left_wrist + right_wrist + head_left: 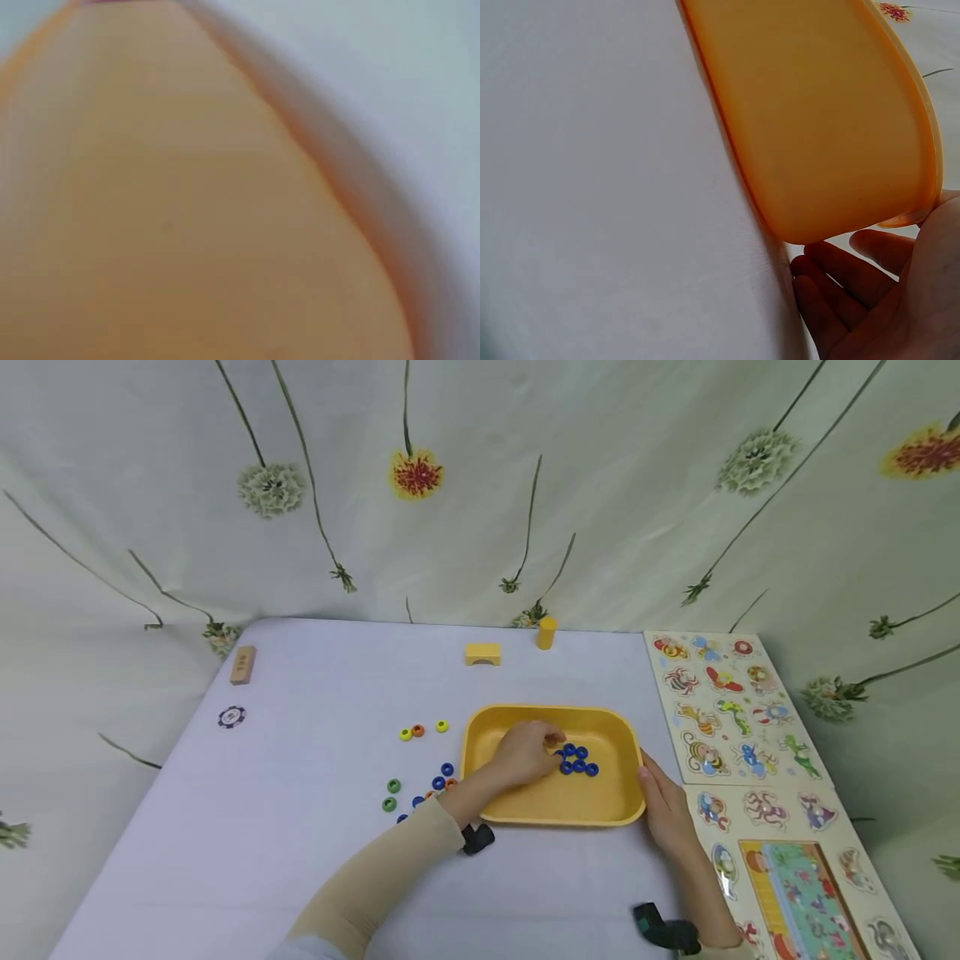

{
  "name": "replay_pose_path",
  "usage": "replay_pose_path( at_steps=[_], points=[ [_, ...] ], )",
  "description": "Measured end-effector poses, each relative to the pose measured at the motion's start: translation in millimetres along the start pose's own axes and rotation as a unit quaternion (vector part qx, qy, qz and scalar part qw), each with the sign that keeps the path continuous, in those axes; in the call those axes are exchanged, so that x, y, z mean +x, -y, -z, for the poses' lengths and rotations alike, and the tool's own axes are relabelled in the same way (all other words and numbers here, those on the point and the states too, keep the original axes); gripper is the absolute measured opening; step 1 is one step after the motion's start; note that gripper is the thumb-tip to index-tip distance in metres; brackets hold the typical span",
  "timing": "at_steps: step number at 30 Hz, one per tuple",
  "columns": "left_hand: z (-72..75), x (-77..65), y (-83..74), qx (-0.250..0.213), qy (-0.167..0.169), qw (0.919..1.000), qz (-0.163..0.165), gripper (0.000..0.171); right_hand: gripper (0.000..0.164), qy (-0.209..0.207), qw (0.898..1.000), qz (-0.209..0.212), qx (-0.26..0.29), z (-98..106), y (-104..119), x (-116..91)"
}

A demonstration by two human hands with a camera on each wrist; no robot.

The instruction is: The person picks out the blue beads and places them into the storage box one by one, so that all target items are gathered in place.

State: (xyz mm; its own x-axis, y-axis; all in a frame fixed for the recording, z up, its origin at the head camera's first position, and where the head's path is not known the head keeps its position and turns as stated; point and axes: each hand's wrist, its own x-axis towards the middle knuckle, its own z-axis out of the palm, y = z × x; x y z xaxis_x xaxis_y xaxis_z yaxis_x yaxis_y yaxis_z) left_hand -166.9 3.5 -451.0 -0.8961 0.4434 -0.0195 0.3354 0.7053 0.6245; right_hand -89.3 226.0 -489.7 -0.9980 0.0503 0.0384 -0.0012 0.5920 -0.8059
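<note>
A yellow tray (525,814) lies on the table, with several blue ring beads (579,766) inside it. My left hand (527,752) reaches over the tray's left side, fingers bent down beside the blue beads. One blue bead shows right at its fingertips; I cannot tell whether they pinch it. A blurred tan surface (195,187) fills most of the left wrist view. At the tray's right end my right hand (667,806) holds the rim. In the right wrist view its thumb is up at the rim, and the other fingers (847,274) curve beneath the tray's corner.
Left of the tray lie loose green beads (389,804), blue beads (447,769) and yellow beads (442,726). Behind it stand a yellow arch block (482,653) and a yellow cylinder (546,632). Picture puzzle boards (738,706) line the right. A wooden block (243,665) and a chip (232,717) lie far left.
</note>
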Motion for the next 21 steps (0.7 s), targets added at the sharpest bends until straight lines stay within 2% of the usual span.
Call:
replay_pose_path(
  at_steps=[4,7,11,13,16,18,21],
  points=[
    [21.6,-31.9,1.0,-0.057,-0.078,0.9945,-0.039,0.027,0.049,0.003,1.0,-0.003,0.003,-1,1,0],
    [41.6,-56.4,13.0,-0.106,-0.159,0.9794,-0.066,0.026,0.048,0.002,1.0,0.0,0.0,0,1,0],
    [62.1,-79.7,46.3,-0.145,-0.239,0.9589,-0.051,0.026,0.047,-0.006,1.0,0.006,0.0,2,1,1],
    [66.9,-88.7,64.8,-0.149,-0.252,0.9559,-0.018,0.029,0.047,-0.006,1.0,0.005,0.002,2,0,1],
    [66.8,-98.3,88.4,-0.138,-0.244,0.9592,0.035,0.035,0.048,-0.003,1.0,-0.001,0.003,1,-1,1],
    [64.6,-101.7,97.8,-0.137,-0.228,0.9617,0.066,0.039,0.048,-0.001,1.0,-0.006,0.004,0,-1,1],
    [60.4,-103.0,105.3,-0.134,-0.21,0.9638,0.094,0.042,0.048,-0.001,1.0,-0.005,0.003,-1,-1,-1]
  ],
)
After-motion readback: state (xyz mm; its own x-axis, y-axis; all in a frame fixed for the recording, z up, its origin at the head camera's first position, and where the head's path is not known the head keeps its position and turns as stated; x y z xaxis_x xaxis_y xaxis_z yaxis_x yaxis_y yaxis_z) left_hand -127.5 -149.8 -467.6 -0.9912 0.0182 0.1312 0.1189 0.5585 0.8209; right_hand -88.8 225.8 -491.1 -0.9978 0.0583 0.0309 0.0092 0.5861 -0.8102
